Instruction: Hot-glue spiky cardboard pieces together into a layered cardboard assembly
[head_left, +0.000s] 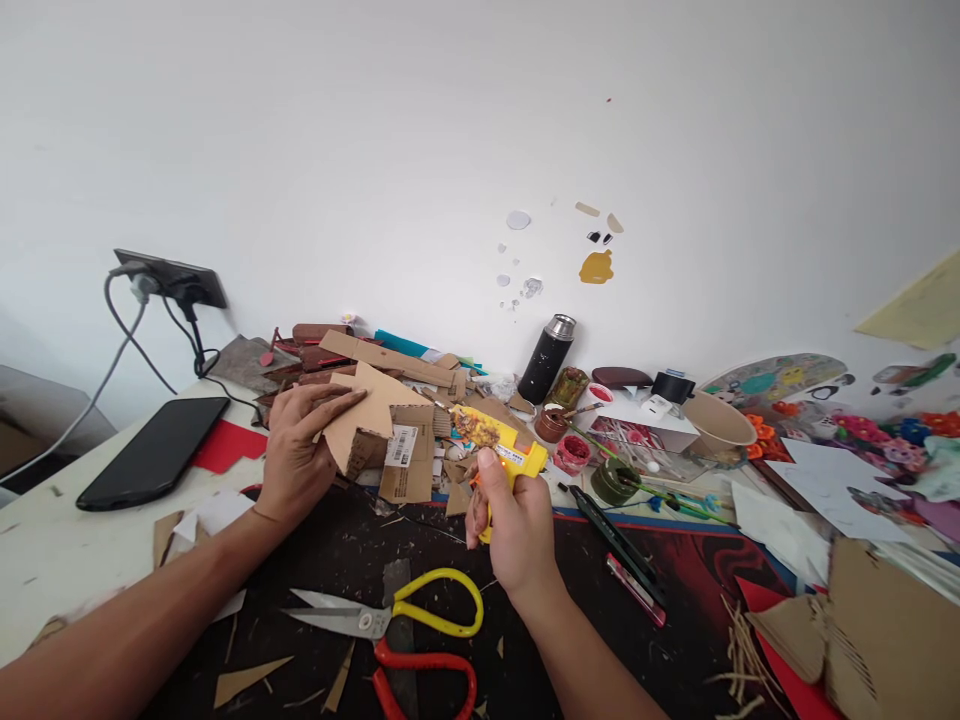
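Note:
My left hand (304,440) is closed on a folded cardboard piece (367,410) with pointed corners, held up above the dark mat. Its fingers lie over the left side of the piece. My right hand (514,525) grips a yellow glue gun (525,460) whose barrel is crusted with brown residue. The nozzle points left toward the cardboard piece; whether it touches cannot be made out. Behind them is a cardboard scrap with a white label (401,446). Scissors (366,622) with one yellow and one red handle lie spread on the mat in front.
A black phone (154,452) lies at the left, below a wall socket (171,278) with cables. A black thermos (547,358) stands by the wall. Paint jars (615,480) and a black cutter (619,540) are at the right. Cardboard scraps (251,680) litter the mat.

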